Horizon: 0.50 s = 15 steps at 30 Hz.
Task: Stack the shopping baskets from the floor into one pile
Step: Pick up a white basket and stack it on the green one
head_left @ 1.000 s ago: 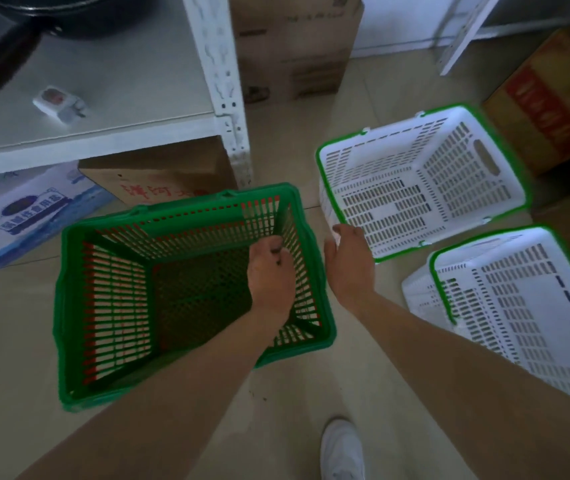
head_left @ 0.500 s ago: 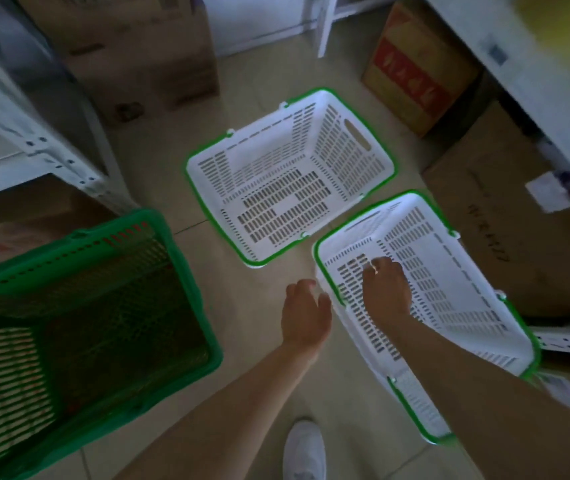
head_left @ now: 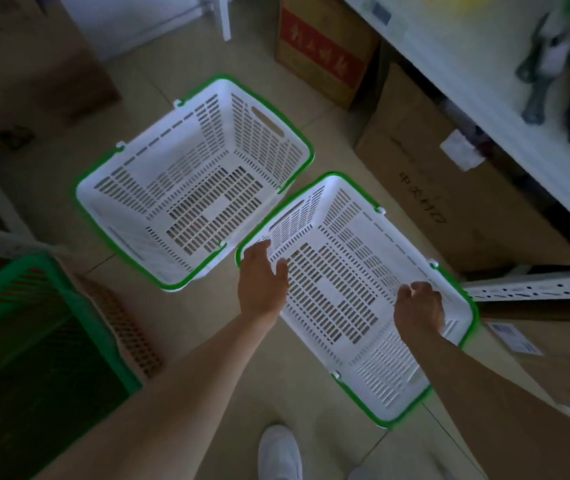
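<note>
Two white baskets with green rims lie open side up on the tiled floor. The nearer white basket (head_left: 380, 372) is at centre right. My left hand (head_left: 262, 277) grips its left rim near the far corner, thumb inside. My right hand (head_left: 419, 308) is curled on its right rim. The farther white basket (head_left: 193, 188) sits just beyond, its near corner almost touching the held one. A larger green basket (head_left: 16, 306) stands at the lower left, partly out of frame, with neither hand near it.
Cardboard boxes (head_left: 449, 202) and a red-labelled box (head_left: 325, 60) line the right side under a white shelf (head_left: 484, 98). A perforated shelf rail (head_left: 536, 287) juts in at the right. Another box (head_left: 34, 64) stands at the far left. My white shoe (head_left: 280, 452) is at the bottom.
My view swung right, away from the green basket. My left hand let go of the green basket and went to the nearer white basket's left rim; my right hand shifted to its right rim.
</note>
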Each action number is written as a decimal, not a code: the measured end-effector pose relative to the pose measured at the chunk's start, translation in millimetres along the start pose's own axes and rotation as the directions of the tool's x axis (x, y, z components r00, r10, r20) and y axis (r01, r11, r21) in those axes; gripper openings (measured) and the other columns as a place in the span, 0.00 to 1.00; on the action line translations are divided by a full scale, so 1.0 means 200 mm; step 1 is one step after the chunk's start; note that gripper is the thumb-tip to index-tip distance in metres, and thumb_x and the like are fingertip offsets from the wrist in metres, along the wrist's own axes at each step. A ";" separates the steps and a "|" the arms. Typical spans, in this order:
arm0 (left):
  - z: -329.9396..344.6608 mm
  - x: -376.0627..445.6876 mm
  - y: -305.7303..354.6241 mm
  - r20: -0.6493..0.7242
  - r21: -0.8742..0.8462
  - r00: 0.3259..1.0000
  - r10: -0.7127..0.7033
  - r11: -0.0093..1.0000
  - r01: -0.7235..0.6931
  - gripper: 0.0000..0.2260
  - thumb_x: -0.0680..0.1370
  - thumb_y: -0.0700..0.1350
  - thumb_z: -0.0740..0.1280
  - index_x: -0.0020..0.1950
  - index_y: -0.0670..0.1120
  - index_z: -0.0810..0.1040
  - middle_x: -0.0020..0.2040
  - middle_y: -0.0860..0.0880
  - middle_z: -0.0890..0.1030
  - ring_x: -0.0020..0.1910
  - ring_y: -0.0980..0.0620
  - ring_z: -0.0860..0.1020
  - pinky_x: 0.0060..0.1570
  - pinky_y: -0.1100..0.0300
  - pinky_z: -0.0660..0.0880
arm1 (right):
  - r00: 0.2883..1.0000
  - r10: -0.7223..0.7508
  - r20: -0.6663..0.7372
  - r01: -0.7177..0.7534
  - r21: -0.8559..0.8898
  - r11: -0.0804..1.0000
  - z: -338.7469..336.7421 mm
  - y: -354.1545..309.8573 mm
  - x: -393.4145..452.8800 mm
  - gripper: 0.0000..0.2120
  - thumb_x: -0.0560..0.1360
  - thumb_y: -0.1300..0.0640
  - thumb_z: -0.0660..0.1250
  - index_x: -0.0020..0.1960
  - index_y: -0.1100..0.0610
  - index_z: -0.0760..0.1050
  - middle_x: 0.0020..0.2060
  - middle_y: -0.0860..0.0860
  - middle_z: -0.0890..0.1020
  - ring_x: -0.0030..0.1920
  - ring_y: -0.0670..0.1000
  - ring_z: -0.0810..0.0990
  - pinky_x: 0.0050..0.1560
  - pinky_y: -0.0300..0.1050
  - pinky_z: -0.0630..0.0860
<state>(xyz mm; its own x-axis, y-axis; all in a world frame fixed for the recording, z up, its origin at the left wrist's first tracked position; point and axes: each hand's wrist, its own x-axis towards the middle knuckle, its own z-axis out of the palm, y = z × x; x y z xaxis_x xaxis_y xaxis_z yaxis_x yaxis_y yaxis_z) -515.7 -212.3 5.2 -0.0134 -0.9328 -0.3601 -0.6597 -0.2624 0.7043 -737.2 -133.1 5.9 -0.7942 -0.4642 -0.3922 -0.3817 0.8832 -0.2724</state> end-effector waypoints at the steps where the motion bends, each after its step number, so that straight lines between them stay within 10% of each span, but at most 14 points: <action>1: 0.00 0.04 0.01 0.025 0.030 0.999 0.032 0.999 -0.033 0.22 0.81 0.47 0.62 0.74 0.44 0.66 0.73 0.45 0.69 0.74 0.47 0.65 0.71 0.54 0.61 | 0.998 0.049 -0.031 -0.049 0.018 0.999 0.00 0.04 -0.01 0.19 0.81 0.54 0.57 0.69 0.62 0.70 0.67 0.62 0.72 0.65 0.63 0.72 0.64 0.57 0.69; 8: 0.03 0.35 0.10 0.180 0.149 0.979 0.095 0.981 -0.122 0.24 0.83 0.49 0.57 0.78 0.44 0.60 0.79 0.45 0.61 0.78 0.48 0.58 0.76 0.53 0.54 | 0.921 0.337 -0.196 -0.300 0.198 0.933 0.05 0.29 -0.11 0.23 0.80 0.55 0.61 0.72 0.62 0.64 0.70 0.64 0.66 0.66 0.66 0.68 0.66 0.63 0.63; 15: 0.07 0.50 0.15 0.247 0.229 0.963 0.108 0.959 -0.166 0.25 0.83 0.52 0.54 0.78 0.43 0.58 0.79 0.44 0.60 0.79 0.47 0.57 0.76 0.53 0.52 | 0.942 0.294 -0.159 -0.247 0.263 0.933 0.09 0.29 -0.09 0.29 0.80 0.43 0.57 0.74 0.61 0.64 0.69 0.62 0.69 0.67 0.65 0.70 0.65 0.61 0.66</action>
<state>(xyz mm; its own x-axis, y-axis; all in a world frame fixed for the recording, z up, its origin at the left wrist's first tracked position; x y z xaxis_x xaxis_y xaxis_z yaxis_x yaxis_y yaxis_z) -546.8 -310.6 -17.6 -0.2692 -0.8657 -0.4221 -0.8028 -0.0403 0.5948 -737.3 -74.5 -19.3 -0.9360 -0.1670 -0.3098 -0.0357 0.9208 -0.3884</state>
